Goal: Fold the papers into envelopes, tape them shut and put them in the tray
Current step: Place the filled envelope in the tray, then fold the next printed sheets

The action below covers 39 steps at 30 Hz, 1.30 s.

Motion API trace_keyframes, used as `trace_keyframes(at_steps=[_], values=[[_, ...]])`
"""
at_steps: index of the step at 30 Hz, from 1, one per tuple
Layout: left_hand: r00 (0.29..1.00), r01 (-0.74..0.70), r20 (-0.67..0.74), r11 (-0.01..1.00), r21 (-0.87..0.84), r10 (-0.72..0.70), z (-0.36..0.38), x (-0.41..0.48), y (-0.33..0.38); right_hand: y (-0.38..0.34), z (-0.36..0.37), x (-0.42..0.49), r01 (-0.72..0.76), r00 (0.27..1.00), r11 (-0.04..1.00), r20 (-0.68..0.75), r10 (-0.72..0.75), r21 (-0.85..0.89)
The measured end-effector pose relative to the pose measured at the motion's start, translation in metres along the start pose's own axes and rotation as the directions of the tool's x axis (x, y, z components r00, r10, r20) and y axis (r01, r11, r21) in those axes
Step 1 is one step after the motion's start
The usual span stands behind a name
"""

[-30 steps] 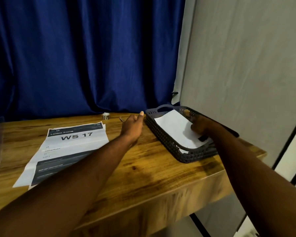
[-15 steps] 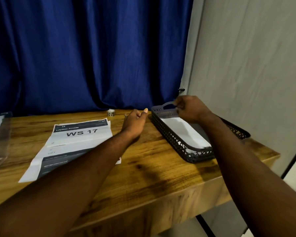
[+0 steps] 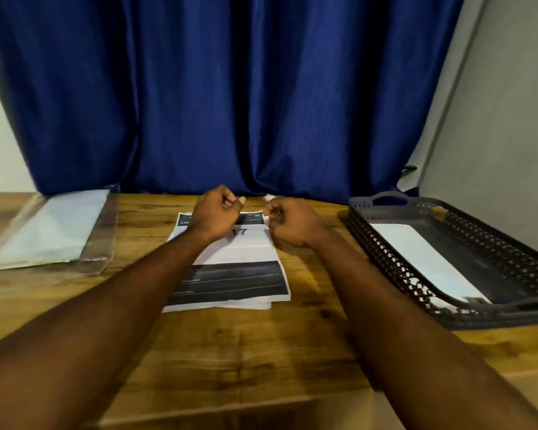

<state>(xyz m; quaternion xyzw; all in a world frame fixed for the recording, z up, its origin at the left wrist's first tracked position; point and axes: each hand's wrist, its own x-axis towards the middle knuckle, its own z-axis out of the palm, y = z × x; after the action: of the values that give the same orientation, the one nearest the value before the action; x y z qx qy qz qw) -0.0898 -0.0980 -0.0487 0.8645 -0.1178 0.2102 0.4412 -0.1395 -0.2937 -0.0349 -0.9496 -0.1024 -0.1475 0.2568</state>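
A stack of printed papers with dark bands and the number 17 lies mid-table. My left hand hovers over its far left part, fingers curled into a loose fist, thumb sticking out. Over the far right corner my right hand is curled the same way. A small pale spot shows at its fingertips; I cannot tell whether that is the tape roll or a nail. The dark perforated tray stands at the right with one white folded envelope lying flat inside.
A clear plastic sleeve holding pale sheets lies at the back left of the wooden table. A blue curtain hangs close behind the table. A grey wall rises just beyond the tray.
My right hand left the tray's handle and came to the middle beside my left hand. The view swung left, so the papers are now centred and the plastic sleeve shows.
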Motion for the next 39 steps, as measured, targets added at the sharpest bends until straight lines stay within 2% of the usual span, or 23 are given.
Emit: trace_keyframes(at_steps=[4, 9, 13, 17, 24, 30, 32, 34, 39], values=[[1.000, -0.022, -0.015, 0.972, 0.235, 0.026, -0.019, 0.007, -0.042, -0.010, 0.029, 0.016, -0.043, 0.999, 0.999, 0.026, 0.043, 0.001], [0.985, 0.035, 0.131, 0.885, 0.464, -0.108, -0.039, 0.015, -0.067, -0.013, 0.053, 0.034, -0.124, 0.992, 0.990, 0.019, 0.125, -0.068], [0.977, 0.058, 0.138, 0.820, 0.570, -0.165, -0.036, 0.008, -0.079, -0.002, 0.068, 0.039, -0.111, 0.993, 0.989, 0.037, 0.115, -0.102], [0.979, 0.080, 0.119, 0.853, 0.515, -0.164, -0.040, 0.009, -0.082, 0.001, 0.070, 0.038, -0.123, 0.992, 0.992, -0.041, 0.122, -0.016], [0.997, 0.049, 0.042, 0.970, 0.237, -0.061, -0.048, 0.011, -0.083, 0.003, 0.076, 0.039, -0.054, 0.995, 0.997, -0.084, 0.049, -0.061], [0.986, 0.147, 0.071, 0.988, 0.049, -0.150, -0.063, 0.016, -0.086, -0.002, 0.076, 0.038, -0.071, 0.985, 0.989, -0.163, 0.050, -0.127], [0.985, 0.137, 0.102, 0.990, 0.036, -0.140, -0.066, 0.016, -0.084, -0.006, 0.072, 0.037, -0.040, 0.982, 0.982, -0.190, 0.004, -0.186], [0.988, 0.068, 0.138, 0.996, 0.057, -0.075, -0.069, 0.019, -0.082, -0.012, 0.067, 0.036, 0.020, 0.976, 0.963, -0.206, -0.078, -0.268], [0.979, -0.074, 0.198, 0.981, 0.180, 0.038, -0.075, 0.022, -0.081, -0.028, 0.062, 0.038, 0.145, 0.922, 0.874, -0.257, -0.289, -0.463]])
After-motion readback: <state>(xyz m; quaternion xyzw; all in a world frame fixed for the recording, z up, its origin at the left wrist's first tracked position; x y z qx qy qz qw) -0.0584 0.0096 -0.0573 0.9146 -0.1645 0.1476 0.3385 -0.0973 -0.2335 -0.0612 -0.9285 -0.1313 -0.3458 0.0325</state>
